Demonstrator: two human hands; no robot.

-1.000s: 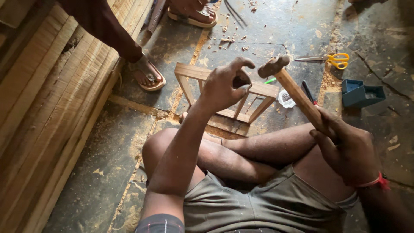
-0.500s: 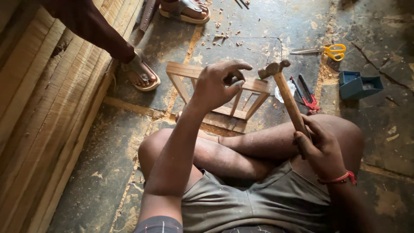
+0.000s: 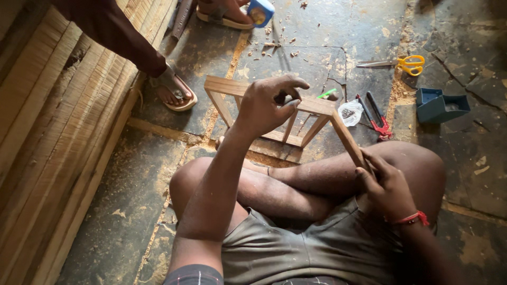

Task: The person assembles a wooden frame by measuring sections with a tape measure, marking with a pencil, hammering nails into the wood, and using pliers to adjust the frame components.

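I sit cross-legged on a concrete floor with a small wooden frame (image 3: 227, 87) of light slats standing in front of my knees. My left hand (image 3: 269, 103) is on the frame's top rail, thumb and fingers curled and pinched there; anything small between them is hidden. My right hand (image 3: 388, 187) grips the wooden handle of a hammer (image 3: 348, 140). The handle slants up and left to the right end of the top rail. The hammer's head is down at the rail, and I cannot make it out clearly.
Another person's sandalled foot (image 3: 174, 92) stands left of the frame, a second foot (image 3: 224, 13) and a blue-and-yellow bottle (image 3: 261, 11) farther back. Yellow-handled scissors (image 3: 409, 63), a blue box (image 3: 441, 104), red-handled pliers (image 3: 377, 119) and a small plastic bag (image 3: 351, 112) lie right. Stacked planks (image 3: 53, 132) fill the left.
The hammer, raised a second ago, has swung down to the frame's top rail. My right hand dropped with it. My left hand stayed on the rail.
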